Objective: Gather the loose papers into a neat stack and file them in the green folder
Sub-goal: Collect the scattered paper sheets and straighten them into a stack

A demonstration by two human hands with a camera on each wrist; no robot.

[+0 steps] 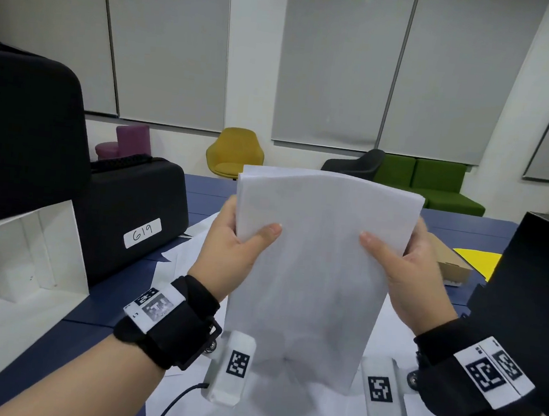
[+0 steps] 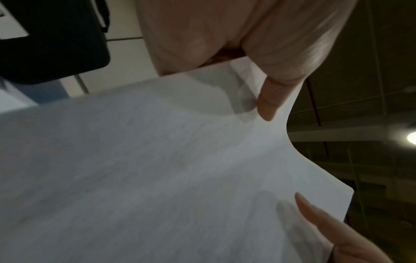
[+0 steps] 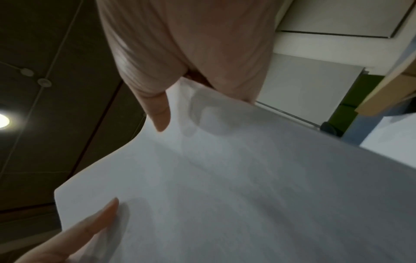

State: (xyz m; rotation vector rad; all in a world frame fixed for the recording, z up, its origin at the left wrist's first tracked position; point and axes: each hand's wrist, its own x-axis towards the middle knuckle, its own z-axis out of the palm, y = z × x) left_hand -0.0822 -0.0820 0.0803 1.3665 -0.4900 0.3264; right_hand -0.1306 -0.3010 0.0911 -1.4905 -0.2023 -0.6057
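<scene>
Standing upright above the worktop, the paper stack is gripped at its side edges: left hand and right hand pinch it, thumbs front. Its long axis is vertical, equally near both hands. No green folder is seen.

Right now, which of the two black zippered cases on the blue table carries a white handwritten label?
The smaller black case, farther from the camera; its white label reads "619". The larger black case in front shows no label.
</scene>
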